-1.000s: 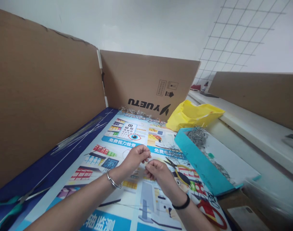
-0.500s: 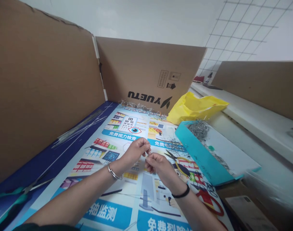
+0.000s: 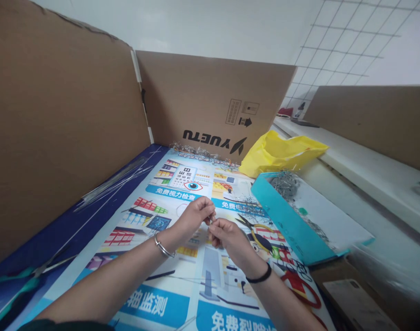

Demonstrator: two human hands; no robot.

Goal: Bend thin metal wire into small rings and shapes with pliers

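Over the middle of the printed poster [image 3: 196, 285], my left hand [image 3: 199, 211] is closed in a pinch, thumb against fingers. My right hand [image 3: 225, 232] pinches just below and to the right of it, the fingertips of both almost touching. Whatever is between the fingers is too small and hidden to make out. Scissors with yellow handles [image 3: 254, 230] lie on the poster to the right of my right hand. Beyond them a turquoise box lid [image 3: 282, 220] holds a tangled heap of thin metal wire pieces [image 3: 285, 185].
Cardboard panels [image 3: 210, 96] stand at the left and back. More wire bits [image 3: 203, 151] lie along the back edge. Long thin wires [image 3: 116, 181] and green-handled scissors [image 3: 33, 276] are at the left. A yellow plastic bag [image 3: 282, 151] and a phone-like slab [image 3: 358, 303] are at the right.
Both hands stay nearly in place, still pinching. The fingertips have shifted only very slightly.
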